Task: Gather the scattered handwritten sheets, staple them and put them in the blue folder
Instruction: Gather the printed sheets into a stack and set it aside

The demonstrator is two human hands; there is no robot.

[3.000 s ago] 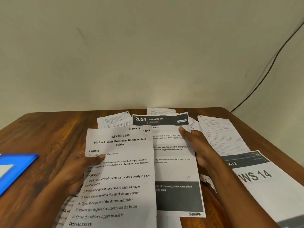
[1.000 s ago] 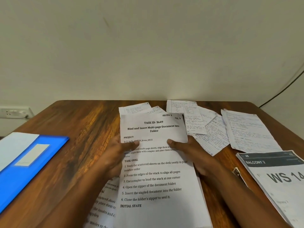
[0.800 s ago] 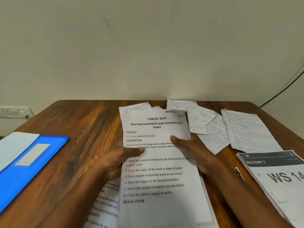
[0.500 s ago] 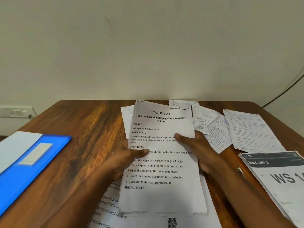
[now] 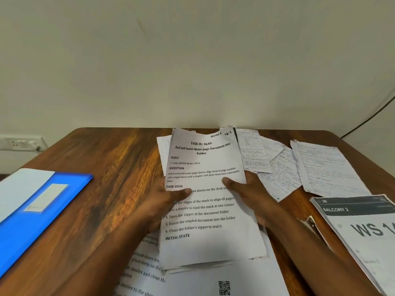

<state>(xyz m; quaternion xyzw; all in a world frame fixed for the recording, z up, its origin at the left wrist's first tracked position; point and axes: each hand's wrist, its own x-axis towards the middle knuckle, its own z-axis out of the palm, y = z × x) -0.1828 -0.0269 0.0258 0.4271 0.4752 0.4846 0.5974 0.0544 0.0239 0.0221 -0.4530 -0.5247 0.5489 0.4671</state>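
White printed stack (image 5: 205, 210) between left hand (image 5: 162, 201) and right hand (image 5: 254, 193).

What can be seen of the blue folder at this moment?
The blue folder lies flat and closed on the wooden table's left side, partly cut off by the frame edge. It looks like glossy plastic, with a pale rectangular label on its cover and a white sheet or flap along its far-left side. Neither hand touches it.

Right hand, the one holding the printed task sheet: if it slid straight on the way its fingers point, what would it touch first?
Probably the left hand: the right hand points leftward across the task sheet.
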